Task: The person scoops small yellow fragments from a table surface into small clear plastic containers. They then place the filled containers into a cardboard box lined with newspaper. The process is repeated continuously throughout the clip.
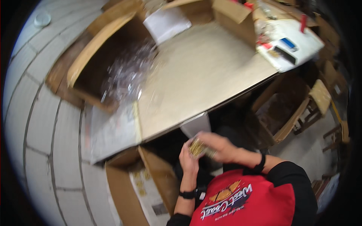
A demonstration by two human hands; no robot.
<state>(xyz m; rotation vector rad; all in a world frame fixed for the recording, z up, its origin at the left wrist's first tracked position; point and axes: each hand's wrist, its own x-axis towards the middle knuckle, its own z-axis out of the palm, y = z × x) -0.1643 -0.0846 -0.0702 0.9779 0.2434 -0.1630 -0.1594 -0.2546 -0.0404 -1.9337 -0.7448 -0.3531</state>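
Note:
Close to my body, just off the table's near edge, my left hand [188,159] and my right hand [221,146] are together around a bundle of small gold-coloured pieces [196,148]. The left fingers curl about its left side. My right hand covers it from the right and is smeared by motion. Whether the pieces sit in a clear bag, I cannot tell. Just beyond the hands, a white flat-sided piece [197,125] stands at the table edge. Below and left, an open cardboard box [120,185] holds several gold-coloured packets [140,180] on white paper.
The beige table [196,71] stretches ahead. On its left, a tipped cardboard box [90,60] spills clear plastic pieces [130,71]. A white surface [301,41] at far right carries a blue item [288,43] and a black one [285,55]. Another open carton [281,113] stands right, near a wooden stool [316,100].

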